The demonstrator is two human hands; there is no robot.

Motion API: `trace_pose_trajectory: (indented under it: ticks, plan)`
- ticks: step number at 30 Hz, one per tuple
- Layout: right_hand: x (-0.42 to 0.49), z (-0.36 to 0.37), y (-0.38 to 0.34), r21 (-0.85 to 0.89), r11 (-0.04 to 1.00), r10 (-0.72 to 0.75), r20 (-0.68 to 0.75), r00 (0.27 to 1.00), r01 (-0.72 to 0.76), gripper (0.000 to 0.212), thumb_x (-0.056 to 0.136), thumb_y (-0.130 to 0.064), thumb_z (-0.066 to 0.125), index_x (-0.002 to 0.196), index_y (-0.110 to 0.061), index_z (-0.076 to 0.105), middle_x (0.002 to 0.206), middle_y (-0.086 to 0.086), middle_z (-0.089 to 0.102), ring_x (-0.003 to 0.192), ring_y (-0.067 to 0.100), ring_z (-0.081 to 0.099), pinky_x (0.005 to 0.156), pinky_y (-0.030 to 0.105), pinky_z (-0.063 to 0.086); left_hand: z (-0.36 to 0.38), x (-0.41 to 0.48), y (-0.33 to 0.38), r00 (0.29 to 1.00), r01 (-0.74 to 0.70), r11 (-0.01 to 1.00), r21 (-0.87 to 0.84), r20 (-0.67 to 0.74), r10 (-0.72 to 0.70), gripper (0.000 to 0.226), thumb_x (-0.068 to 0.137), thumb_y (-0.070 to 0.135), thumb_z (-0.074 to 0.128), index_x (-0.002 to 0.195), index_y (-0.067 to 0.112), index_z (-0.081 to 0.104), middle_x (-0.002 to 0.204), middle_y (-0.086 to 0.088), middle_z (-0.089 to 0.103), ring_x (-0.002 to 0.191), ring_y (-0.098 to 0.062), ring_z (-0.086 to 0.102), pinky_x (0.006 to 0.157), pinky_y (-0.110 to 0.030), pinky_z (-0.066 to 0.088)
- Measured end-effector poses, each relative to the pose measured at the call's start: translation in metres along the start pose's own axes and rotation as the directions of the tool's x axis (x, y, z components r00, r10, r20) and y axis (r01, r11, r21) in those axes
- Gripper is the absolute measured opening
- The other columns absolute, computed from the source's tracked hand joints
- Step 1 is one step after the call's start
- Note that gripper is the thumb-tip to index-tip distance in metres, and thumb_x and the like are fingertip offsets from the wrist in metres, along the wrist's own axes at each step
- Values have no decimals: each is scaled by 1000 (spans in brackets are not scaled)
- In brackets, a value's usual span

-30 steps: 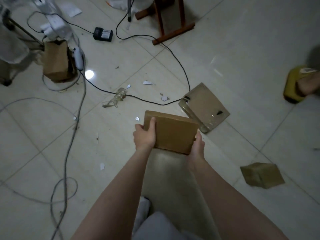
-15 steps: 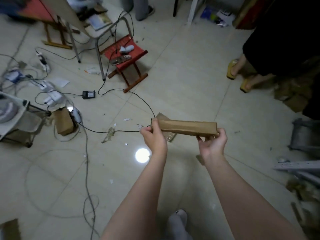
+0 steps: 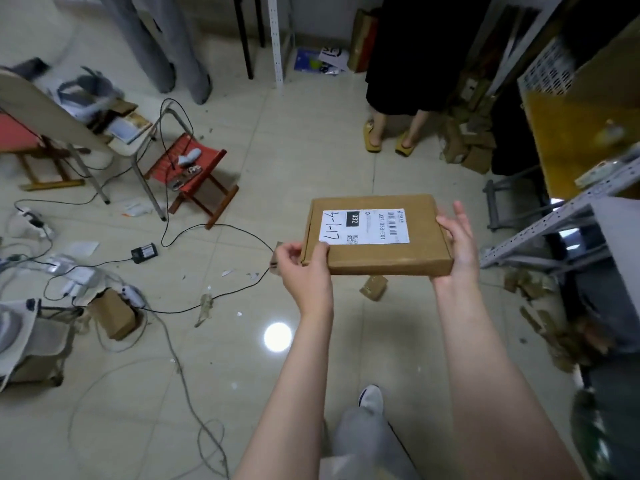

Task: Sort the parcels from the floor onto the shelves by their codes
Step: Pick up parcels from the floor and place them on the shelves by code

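Left hand (image 3: pixel 305 269) pinches the labelled parcel (image 3: pixel 381 258), right hand (image 3: pixel 458 244) braces its side.

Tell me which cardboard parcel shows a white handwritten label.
The flat parcel between left hand and right hand; the small floor parcel below it and the box at left show bare cardboard.

I've turned the flat parcel (image 3: pixel 377 258) from edge-on to white label (image 3: pixel 363 226) up. My left hand (image 3: pixel 301 263) now pinches its 8 o'clock corner; my right hand (image 3: pixel 459 244) has opened flat along the 3 o'clock edge.
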State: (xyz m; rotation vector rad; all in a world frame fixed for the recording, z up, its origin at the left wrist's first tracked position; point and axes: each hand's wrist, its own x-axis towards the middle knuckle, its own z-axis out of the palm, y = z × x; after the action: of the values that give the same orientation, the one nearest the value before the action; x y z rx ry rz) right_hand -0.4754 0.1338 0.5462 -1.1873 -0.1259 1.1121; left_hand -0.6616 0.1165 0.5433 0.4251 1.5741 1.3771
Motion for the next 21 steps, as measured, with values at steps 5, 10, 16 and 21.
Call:
trace_pose_trajectory:
  ticks: [5, 10, 16, 21]
  plan:
    - [-29, -15, -43, -100, 993, -66, -32, 997, 62, 48, 88, 1, 60, 130, -23, 58, 123, 9, 65, 105, 25, 68, 79, 38, 60, 13, -12, 21, 977, -8, 1000, -20, 214, 12, 28, 81, 0, 69, 93, 16, 49, 97, -3, 57, 85, -14, 55, 75, -23, 44]
    - [-68, -48, -59, -148, 986, -88, -108, 990, 71, 43, 88, -7, 63, 126, -28, 62, 110, 2, 73, 101, 24, 71, 78, 39, 60, 20, -26, 27, 914, 26, 999, 25, 405, -34, 38, 72, 6, 69, 98, 23, 48, 117, -13, 65, 100, -21, 62, 82, -30, 48]
    - [-94, -65, -79, -118, 976, -202, -176, 963, 183, 45, 89, -1, 61, 132, -16, 60, 117, 5, 71, 101, 18, 69, 87, 37, 58, 40, -45, 33, 887, -47, 971, 234, 457, -67, 40, 59, 24, 62, 96, 31, 49, 117, -6, 62, 113, -25, 60, 92, -37, 49]
    - [-109, -72, -125, -175, 947, -300, -183, 936, 269, 40, 91, -6, 63, 129, -19, 62, 110, 0, 74, 100, 16, 72, 84, 33, 59, 72, -76, 40, 874, -168, 950, 262, 485, 21, 41, 63, 21, 63, 103, 20, 53, 103, 3, 59, 109, -24, 58, 96, -40, 47]
